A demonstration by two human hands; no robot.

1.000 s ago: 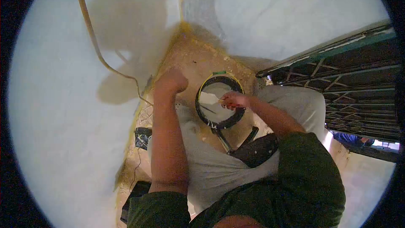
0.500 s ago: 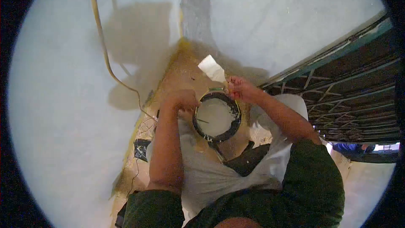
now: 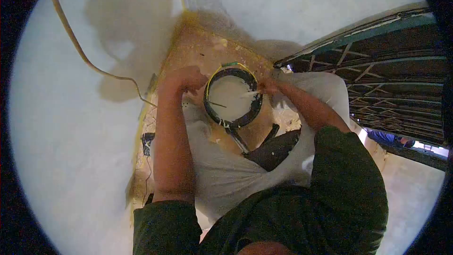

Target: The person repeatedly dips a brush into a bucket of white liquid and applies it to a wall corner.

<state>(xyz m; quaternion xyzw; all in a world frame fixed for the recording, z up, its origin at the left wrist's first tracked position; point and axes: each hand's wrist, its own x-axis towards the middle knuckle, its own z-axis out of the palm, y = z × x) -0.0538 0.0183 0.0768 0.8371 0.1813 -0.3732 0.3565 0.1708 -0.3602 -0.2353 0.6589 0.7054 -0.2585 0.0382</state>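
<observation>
Blade [image 3: 248, 94], blurred, had dropped from beyond rim to bucket [image 3: 255, 109], bringing it over pale paste [image 3: 230, 95]. Right hand [image 3: 268, 85] gripped blade, fingers closed; left hand [image 3: 192, 80] near bucket, finger spread and contents indiscernible.

The head view looks forward and steeply down from the person's own head, over the shirt [image 3: 278, 212] at the bottom of the frame. The bucket [image 3: 258, 107] sits near mid-frame, within arm's reach. Farther off, the wall corner [image 3: 188, 13] stands upper left of centre and the folding gate [image 3: 391, 85] at right.
</observation>
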